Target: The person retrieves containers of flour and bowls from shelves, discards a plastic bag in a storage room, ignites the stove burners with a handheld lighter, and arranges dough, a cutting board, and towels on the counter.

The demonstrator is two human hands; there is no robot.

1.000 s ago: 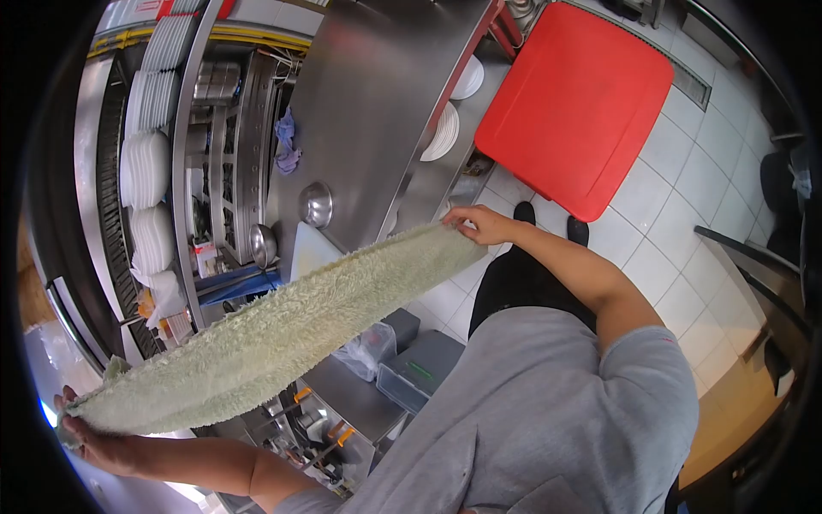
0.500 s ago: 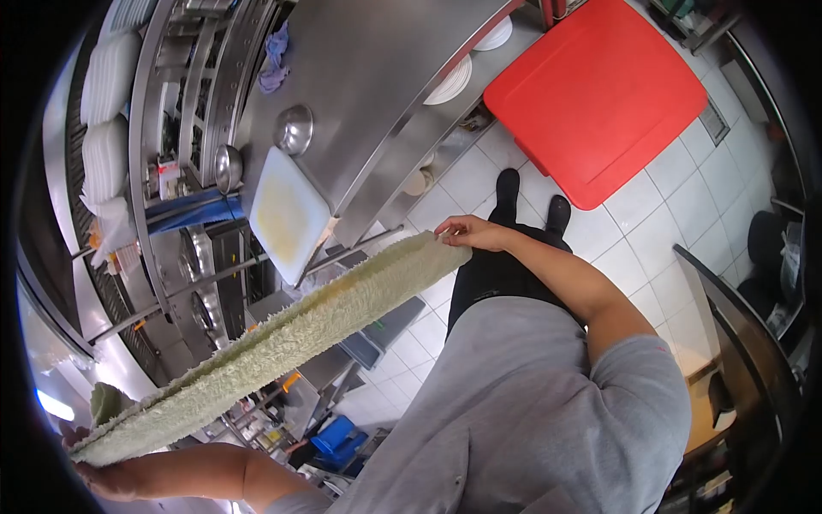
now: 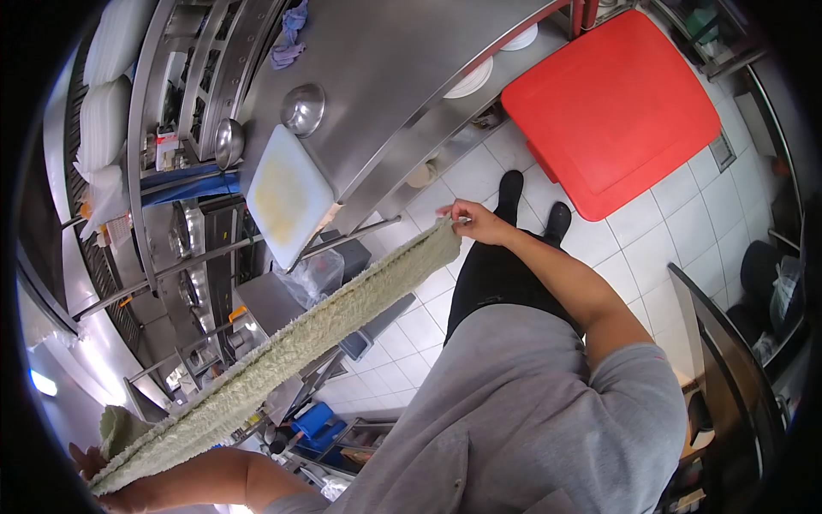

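Note:
A long pale green terry towel (image 3: 282,360), folded lengthwise into a narrow strip, is stretched taut and slanting between my two hands. My right hand (image 3: 477,223) pinches its upper right end between thumb and fingers, in front of my dark trousers. At the lower left edge of the view, my left hand (image 3: 116,495) grips the other end, with fingers showing behind the cloth. A loose flap of the towel sticks up beside that hand. The towel hangs in the air, apart from the steel counter (image 3: 377,77).
On the counter lie a white cutting board (image 3: 289,201) with yellowish stains, a steel bowl (image 3: 303,110) and a purple cloth (image 3: 289,38). A large red lid (image 3: 612,111) stands at the upper right. Stacked white dishes (image 3: 103,124) are at left. White tiles (image 3: 651,257) cover the floor.
My right hand has drawn slightly closer to my body, and my left hand has shifted a little down and right. The towel looks narrower and tauter. The view has turned slightly.

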